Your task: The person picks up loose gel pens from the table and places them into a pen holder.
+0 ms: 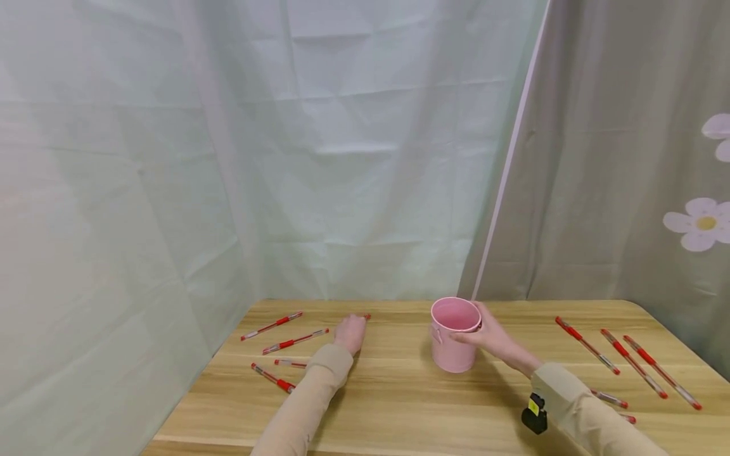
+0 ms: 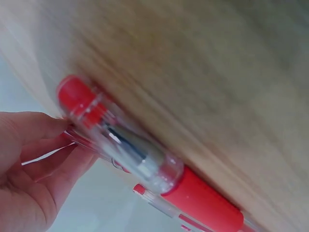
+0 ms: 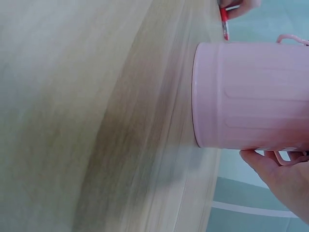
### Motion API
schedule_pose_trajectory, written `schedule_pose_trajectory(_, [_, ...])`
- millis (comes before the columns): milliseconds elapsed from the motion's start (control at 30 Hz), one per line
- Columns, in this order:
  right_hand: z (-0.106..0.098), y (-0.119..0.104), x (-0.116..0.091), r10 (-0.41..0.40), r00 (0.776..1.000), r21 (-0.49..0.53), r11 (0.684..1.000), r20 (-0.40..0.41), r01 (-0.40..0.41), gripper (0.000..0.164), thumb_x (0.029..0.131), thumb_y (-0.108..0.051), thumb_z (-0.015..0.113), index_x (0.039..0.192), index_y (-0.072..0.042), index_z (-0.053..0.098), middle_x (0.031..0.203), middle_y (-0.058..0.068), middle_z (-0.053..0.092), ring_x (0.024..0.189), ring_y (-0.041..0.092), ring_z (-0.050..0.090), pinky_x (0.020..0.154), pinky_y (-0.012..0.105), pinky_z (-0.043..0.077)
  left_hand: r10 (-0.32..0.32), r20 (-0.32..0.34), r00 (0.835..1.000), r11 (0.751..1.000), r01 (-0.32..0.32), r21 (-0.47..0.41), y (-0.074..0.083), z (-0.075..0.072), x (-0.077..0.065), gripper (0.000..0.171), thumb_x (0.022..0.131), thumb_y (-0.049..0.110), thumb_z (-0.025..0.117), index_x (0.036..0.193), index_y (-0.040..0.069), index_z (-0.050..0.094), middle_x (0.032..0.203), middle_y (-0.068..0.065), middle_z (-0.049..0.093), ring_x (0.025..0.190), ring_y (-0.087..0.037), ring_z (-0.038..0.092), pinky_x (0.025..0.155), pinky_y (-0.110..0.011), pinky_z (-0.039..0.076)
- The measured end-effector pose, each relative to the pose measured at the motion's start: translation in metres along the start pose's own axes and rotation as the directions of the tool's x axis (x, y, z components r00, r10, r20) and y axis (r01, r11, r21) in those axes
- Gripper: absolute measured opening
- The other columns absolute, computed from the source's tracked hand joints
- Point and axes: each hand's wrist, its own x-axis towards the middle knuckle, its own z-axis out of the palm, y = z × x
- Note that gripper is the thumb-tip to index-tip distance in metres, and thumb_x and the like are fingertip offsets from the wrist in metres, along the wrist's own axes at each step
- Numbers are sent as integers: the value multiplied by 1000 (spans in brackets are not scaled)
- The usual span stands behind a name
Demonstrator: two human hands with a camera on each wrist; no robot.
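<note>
My left hand (image 1: 350, 332) is low over the far left of the table, pinching a red gel pen (image 1: 367, 316) between thumb and fingers. In the right wrist view, part of that pen (image 3: 224, 21) juts out from the fingers. Another capped red pen (image 2: 203, 198) crosses the foreground of the left wrist view, partly covering the pinched one. My right hand (image 1: 497, 341) grips the side of a pink bucket (image 1: 453, 351) near its rim, fingers by the handle (image 3: 289, 159). The bucket is upright; whether its base touches the table I cannot tell.
Several red pens, such as one pen (image 1: 295, 341), lie spread on the left of the wooden table (image 1: 388, 405). Several more, including a slanting pen (image 1: 587, 345), lie at the right, some partly behind my right sleeve (image 1: 587, 405). Pale curtains (image 1: 365, 158) hang behind the table's far edge.
</note>
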Motion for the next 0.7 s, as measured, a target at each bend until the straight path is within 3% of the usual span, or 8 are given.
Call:
schedule_pose_trajectory(167, [3,0,-2,7,999,35,999,47,-9,71,72,-8,76,127,5,32,117,24,47,107,39,46,86,43,39,-1,10,1000,1000,2,-5,0,1,0,9,83,-3,59,78,1,66,73,-15,58,65,-29,60,51,-37,50])
schedule_pose_trajectory(233, [4,8,-2,-8,998,32,999,65,6,72,72,-10,77,128,2,33,118,21,47,107,36,47,87,43,39,-1,6,1000,1000,1,2,0,1,0,9,83,-3,59,78,1,66,73,-15,58,65,-29,60,51,-37,50])
schedule_pose_trajectory(700, [7,3,-9,-77,977,37,997,198,71,71,73,-13,76,129,-3,34,118,18,48,108,34,46,87,47,38,25,-26,999,999,-24,34,-1,3,0,8,81,-3,61,79,3,66,72,-14,57,65,-28,60,51,-37,50])
